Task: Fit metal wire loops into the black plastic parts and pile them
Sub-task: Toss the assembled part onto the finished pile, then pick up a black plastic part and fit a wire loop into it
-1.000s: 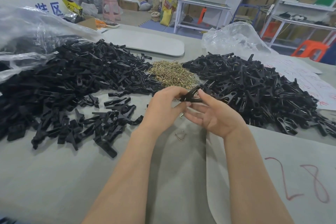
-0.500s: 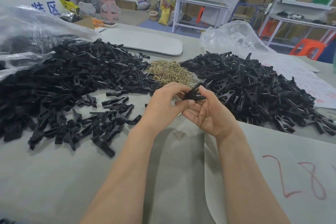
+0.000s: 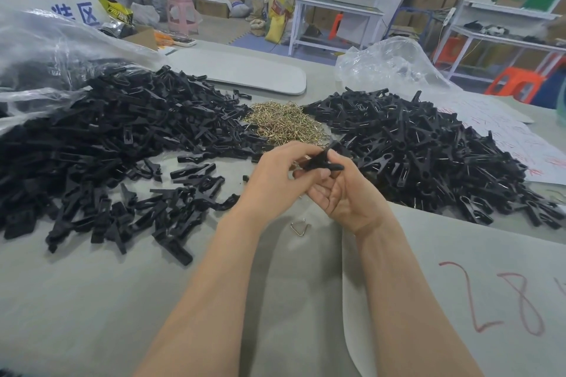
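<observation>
We see two hands meet over the middle of the bench (image 3: 92, 300). The left hand (image 3: 275, 176) and the right hand (image 3: 347, 194) each have a grip that pinches one black plastic part (image 3: 320, 161), held up just in front of the gold wire loop heap (image 3: 284, 124). Two big piles of black parts sit beside it, a left pile (image 3: 122, 131) and a right pile (image 3: 428, 147), too many to count. One lone wire loop (image 3: 298, 228) lies on the bench near the wrists. Wide grey bench runs from the piles toward us. One pale sheet (image 3: 459, 254) has a curved edge that passes under the right arm.
</observation>
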`<move>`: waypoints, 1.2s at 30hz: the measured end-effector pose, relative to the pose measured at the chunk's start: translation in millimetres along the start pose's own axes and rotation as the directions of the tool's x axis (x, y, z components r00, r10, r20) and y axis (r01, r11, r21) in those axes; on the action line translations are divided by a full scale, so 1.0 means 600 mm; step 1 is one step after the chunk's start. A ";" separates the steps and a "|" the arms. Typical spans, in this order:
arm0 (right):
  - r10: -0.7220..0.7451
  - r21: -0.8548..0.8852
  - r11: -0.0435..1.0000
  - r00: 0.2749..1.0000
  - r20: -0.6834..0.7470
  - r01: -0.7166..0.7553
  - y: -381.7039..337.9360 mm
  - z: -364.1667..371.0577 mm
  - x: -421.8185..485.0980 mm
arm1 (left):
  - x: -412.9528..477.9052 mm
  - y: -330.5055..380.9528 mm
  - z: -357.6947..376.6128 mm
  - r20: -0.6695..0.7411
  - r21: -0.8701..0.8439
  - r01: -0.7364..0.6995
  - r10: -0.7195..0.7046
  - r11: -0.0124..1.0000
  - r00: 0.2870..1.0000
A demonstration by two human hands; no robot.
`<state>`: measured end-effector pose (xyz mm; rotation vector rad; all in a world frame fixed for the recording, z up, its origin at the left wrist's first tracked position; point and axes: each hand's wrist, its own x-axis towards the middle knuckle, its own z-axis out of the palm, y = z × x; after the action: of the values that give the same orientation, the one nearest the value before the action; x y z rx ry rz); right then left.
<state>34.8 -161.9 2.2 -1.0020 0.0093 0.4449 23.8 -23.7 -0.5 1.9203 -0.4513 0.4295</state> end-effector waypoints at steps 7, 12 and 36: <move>-0.131 -0.456 0.889 0.977 -0.169 0.041 -0.019 0.000 -0.010 | -0.002 -0.011 -0.007 0.043 0.160 0.065 -0.073 0.985 0.996; -0.618 -0.679 0.662 0.744 -0.254 0.317 -0.036 0.005 0.003 | 0.002 -0.011 -0.007 -0.016 0.202 0.161 -0.161 0.966 0.987; -0.604 -0.940 0.194 0.789 0.110 0.279 0.036 0.103 0.041 | 0.009 -0.012 -0.043 -0.302 -0.381 0.457 -0.575 0.804 0.760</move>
<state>37.3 -92.8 13.4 -2.1729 -0.3267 -0.3823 29.6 1.9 6.1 1.5283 0.2948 0.3507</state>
